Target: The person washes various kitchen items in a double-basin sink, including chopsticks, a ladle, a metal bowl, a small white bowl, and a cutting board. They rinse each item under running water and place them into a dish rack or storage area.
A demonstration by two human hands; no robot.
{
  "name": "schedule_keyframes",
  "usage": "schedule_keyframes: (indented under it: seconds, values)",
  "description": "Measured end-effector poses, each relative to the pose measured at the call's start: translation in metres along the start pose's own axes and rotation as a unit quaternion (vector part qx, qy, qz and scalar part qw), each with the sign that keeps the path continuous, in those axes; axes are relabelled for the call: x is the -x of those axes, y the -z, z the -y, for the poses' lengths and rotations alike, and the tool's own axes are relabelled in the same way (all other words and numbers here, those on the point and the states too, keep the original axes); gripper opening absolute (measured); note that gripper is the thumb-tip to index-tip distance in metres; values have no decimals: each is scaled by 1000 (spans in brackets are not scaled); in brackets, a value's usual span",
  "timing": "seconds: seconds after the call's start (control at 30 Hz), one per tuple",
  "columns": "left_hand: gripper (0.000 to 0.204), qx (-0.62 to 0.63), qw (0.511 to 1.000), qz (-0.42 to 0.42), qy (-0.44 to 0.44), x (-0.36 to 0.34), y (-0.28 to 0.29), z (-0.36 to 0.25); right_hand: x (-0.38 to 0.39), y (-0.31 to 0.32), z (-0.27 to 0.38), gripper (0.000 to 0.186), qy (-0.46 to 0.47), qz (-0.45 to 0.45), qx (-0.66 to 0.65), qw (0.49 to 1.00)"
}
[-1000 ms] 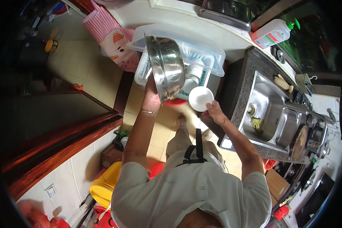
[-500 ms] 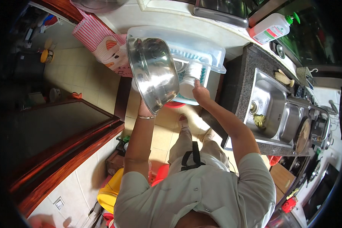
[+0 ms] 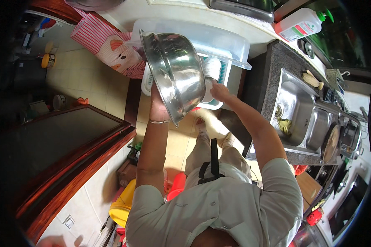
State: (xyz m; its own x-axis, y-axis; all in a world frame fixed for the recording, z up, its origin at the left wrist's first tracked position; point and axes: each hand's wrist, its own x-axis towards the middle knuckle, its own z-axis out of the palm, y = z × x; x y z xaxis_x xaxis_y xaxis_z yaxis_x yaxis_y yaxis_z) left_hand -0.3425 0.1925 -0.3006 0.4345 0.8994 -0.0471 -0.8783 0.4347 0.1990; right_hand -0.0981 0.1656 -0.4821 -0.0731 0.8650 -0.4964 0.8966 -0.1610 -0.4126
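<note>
l hand w/ 1 metal basin; r hand w/ 1 bowl

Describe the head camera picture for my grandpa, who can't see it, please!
A person's left hand holds up a big, shiny metal basin, tipped sideways, while the right hand is at a white bowl in a pale blue dish rack. A steel double sink is on the right.

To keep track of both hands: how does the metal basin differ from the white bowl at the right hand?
The metal basin is shiny silver; the white bowl lacks that shine. The basin is far larger than the bowl. The basin is tipped on its side in the left hand; the bowl is at the dish rack, by the right hand, partly hidden. Both look rounded.
</note>
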Motion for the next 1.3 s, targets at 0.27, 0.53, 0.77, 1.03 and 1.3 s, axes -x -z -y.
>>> schedule_keyframes:
  seconds: [0.27, 0.53, 0.77, 1.03, 1.3]
  values:
    - [57, 1, 1000, -8, -4, -8, -3, 0, -7, -24, 1, 48, 26, -20, 88, 996]
    - [60, 8, 1000, -13, 1, -14, -8, 7, -9, -39, 10, 67, 36, -112, 223, 968]
    - [62, 34, 999, -31, -6, -9, -15, 11, -6, -50, 6, 79, 84, -119, 300, 943]
    - [61, 73, 993, -66, 62, 47, 14, 20, 40, -58, 0, 59, 134, -303, 244, 911]
    - [50, 65, 986, 36, 147, 90, 97, 39, 125, -50, 19, 44, 117, -152, 100, 976]
